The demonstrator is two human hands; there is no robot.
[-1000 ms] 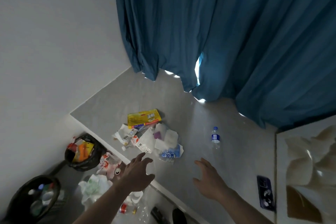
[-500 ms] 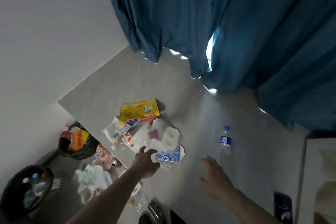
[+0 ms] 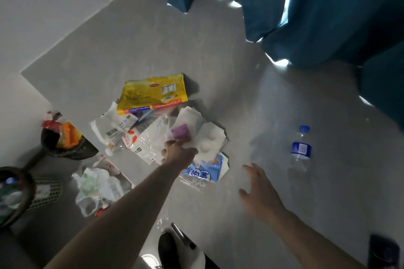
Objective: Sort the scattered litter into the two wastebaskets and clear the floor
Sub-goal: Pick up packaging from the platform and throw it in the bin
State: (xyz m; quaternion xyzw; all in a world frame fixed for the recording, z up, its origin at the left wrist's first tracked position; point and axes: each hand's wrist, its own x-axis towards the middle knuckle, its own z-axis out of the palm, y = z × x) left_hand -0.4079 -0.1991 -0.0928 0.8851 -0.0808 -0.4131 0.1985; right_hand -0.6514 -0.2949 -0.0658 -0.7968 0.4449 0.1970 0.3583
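Note:
A pile of litter lies on the grey floor: a yellow bag (image 3: pixel 153 94), a purple packet (image 3: pixel 180 133), a white moulded tray (image 3: pixel 209 142), a blue-and-white packet (image 3: pixel 203 172) and a clear plastic wrapper (image 3: pixel 148 140). My left hand (image 3: pixel 178 153) is down on the middle of the pile, its fingers curled into the clear wrapper beside the purple packet. My right hand (image 3: pixel 260 190) hovers over bare floor with fingers spread. A water bottle (image 3: pixel 300 150) lies apart at the right. Two black wastebaskets stand at the left, one (image 3: pixel 65 144) with orange and red litter, the other (image 3: pixel 13 192) with bottles.
A blue curtain (image 3: pixel 306 6) hangs along the far side and right. A white-green plastic bag (image 3: pixel 94 183) and small scraps lie near the baskets. A dark phone (image 3: pixel 382 251) lies at the bottom right, and a dark shoe (image 3: pixel 170 247) shows at the bottom edge.
The view has dropped closer to the floor. My left hand moved forward onto the pile and its fingers curled into the litter. My right hand stayed spread over the floor.

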